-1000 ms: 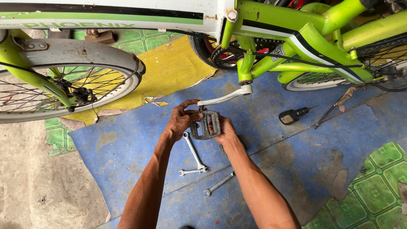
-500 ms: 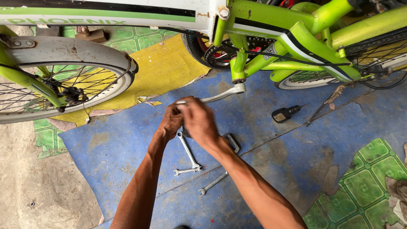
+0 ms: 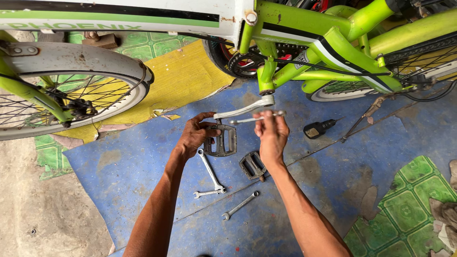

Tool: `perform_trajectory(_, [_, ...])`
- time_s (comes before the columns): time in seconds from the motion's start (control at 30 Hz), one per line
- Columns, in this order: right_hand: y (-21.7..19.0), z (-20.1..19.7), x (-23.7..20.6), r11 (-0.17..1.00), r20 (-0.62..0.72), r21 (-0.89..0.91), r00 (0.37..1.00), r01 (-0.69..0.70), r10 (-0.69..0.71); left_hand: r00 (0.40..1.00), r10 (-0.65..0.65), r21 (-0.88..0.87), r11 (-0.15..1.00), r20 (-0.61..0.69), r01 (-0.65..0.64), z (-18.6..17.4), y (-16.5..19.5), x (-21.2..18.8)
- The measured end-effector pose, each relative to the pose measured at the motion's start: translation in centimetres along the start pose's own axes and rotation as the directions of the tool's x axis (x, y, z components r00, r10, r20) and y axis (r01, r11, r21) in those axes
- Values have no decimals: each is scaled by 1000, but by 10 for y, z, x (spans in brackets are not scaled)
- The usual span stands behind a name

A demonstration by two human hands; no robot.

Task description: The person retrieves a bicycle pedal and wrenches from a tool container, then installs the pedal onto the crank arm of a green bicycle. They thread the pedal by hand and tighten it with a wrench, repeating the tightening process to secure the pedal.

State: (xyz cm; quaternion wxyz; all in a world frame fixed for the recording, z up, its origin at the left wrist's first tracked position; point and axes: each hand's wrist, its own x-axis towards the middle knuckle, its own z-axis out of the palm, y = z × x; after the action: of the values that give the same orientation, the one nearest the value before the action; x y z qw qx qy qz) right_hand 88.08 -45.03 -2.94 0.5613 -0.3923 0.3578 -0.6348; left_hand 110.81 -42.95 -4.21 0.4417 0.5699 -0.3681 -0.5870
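the left hand (image 3: 196, 134) grips a grey pedal (image 3: 223, 141) at the end of the silver crank (image 3: 245, 108) under the green bike (image 3: 323, 43). the right hand (image 3: 271, 131) pinches a thin wrench (image 3: 254, 118) beside the crank. another pedal (image 3: 253, 166) and more wrenches (image 3: 212, 172) lie on the blue mat (image 3: 119, 166).

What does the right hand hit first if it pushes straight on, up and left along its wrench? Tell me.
Probably the silver crank arm: the right hand holds a wrench just below it. Depth is unclear from above.
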Motion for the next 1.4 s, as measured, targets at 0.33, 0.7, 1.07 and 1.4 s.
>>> perform_trajectory(0.33, [70, -25, 7, 702, -54, 601, 857, -382, 512, 998, -64, 19, 998, -21, 65, 3, 3, 1])
perform_trajectory(0.7, [85, 10, 13, 501, 42, 635, 674, -588, 738, 998, -61, 24, 998, -4, 61, 4, 9, -5])
perform_trajectory(1.07, [74, -3, 9, 667, 30, 530, 797, -524, 603, 997, -69, 42, 997, -24, 70, 7, 10, -5])
perform_trajectory(1.4, [22, 64, -33, 938, 189, -295, 973, 182, -130, 999, -46, 49, 998, 17, 45, 1, 2, 0])
